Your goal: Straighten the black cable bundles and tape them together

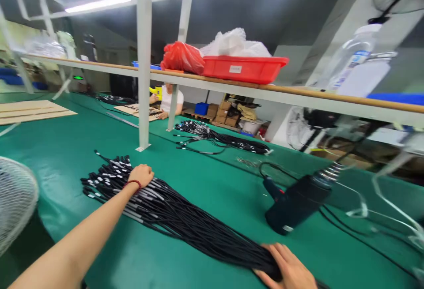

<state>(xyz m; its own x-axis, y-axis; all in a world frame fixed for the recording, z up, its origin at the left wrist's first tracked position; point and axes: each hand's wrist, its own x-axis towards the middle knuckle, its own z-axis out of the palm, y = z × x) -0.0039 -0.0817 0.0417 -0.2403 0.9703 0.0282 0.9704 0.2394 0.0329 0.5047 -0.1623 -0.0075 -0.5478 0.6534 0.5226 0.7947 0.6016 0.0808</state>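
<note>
A thick bundle of black cables [198, 225] lies slantwise across the green table. Its far left end fans out into many black connectors with white labels, and grey sleeves show just behind them. My left hand [141, 175], with a dark red bracelet at the wrist, is closed over the bundle near those sleeves; its fingertips are hidden. At the near right end my right hand [289, 266] wraps round the gathered cables, thumb below and fingers above. A black heat gun [296, 200] with a metal nozzle rests on the table beyond my right hand.
Another cable bundle [228, 139] lies behind a white post [143, 59]. Overhead, a shelf [298, 95] carries a red tray [245, 69] and bottles. A white fan guard [16, 196] stands at left. Across the table a person [174, 101] holds a yellow tool. Loose cords [361, 240] trail at right.
</note>
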